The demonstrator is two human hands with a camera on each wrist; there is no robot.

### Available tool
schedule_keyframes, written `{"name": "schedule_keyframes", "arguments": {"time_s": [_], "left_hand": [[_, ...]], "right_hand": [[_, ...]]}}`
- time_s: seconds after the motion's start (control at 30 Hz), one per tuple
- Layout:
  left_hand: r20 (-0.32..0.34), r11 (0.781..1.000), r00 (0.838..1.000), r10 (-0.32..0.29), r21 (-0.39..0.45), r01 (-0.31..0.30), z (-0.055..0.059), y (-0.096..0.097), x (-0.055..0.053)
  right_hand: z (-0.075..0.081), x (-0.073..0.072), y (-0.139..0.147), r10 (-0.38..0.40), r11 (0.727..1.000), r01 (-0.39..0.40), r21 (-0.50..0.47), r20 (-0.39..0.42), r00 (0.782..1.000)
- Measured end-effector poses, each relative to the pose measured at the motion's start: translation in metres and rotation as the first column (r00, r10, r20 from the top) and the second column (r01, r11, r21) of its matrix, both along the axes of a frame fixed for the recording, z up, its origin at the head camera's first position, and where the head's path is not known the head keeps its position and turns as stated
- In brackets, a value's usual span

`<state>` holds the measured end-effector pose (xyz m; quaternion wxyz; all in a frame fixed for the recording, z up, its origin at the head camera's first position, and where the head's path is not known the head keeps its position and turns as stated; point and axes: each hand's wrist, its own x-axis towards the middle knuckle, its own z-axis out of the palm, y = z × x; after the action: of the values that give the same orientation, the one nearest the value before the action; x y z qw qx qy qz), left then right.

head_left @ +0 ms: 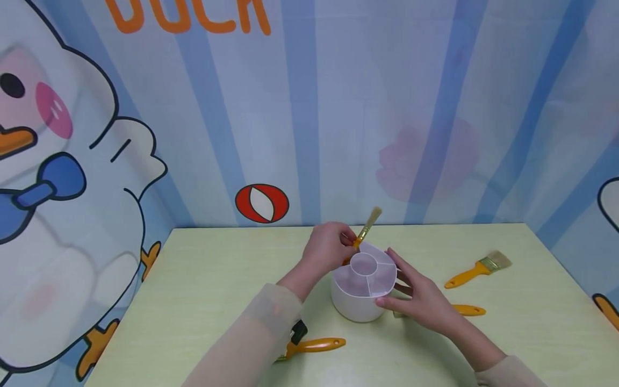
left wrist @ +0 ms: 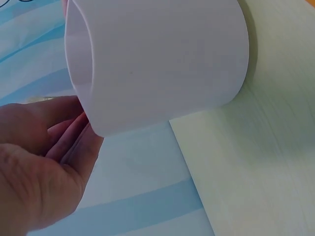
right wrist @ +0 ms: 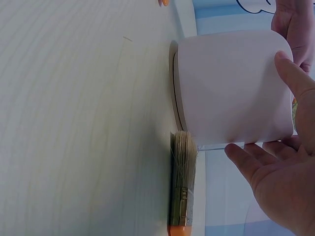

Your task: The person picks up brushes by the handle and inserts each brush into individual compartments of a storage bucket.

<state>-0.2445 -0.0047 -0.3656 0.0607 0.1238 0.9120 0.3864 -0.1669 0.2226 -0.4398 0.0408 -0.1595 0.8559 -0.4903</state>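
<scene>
A white round organizer (head_left: 355,307) with a central cup and several compartments stands on the table. My left hand (head_left: 326,247) is at its far left rim and pinches a slim paintbrush (head_left: 371,219), its bristles pointing up and to the right. The orange handle slants down towards a compartment, its lower end partly hidden by the hand and rim. My right hand (head_left: 425,301) grips the organizer's right side, thumb on the near wall and fingers farther back. In the left wrist view the organizer's wall (left wrist: 167,59) hides the brush.
A wide paintbrush (head_left: 476,270) lies at the right. Another brush's orange handle (head_left: 469,310) shows behind my right wrist, its bristles (right wrist: 184,152) close to the organizer's base. A third brush (head_left: 319,345) lies partly under my left sleeve. A printed curtain hangs behind the table (head_left: 217,279).
</scene>
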Motion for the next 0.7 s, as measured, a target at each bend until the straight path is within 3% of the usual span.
{"name": "schedule_keyframes", "arguments": {"time_s": [0.17,0.7], "left_hand": [[0.092,0.998,0.996,-0.008,0.059,0.002,0.002,-0.004,-0.004],[0.237,0.981,0.971,-0.036,0.194,-0.011,0.012,-0.016,-0.01]], "right_hand": [[0.001,0.001,-0.001,-0.005,1.0,0.005,0.005,-0.003,1.0],[0.002,0.001,-0.001,-0.001,1.0,0.001,0.003,-0.003,1.0]]}}
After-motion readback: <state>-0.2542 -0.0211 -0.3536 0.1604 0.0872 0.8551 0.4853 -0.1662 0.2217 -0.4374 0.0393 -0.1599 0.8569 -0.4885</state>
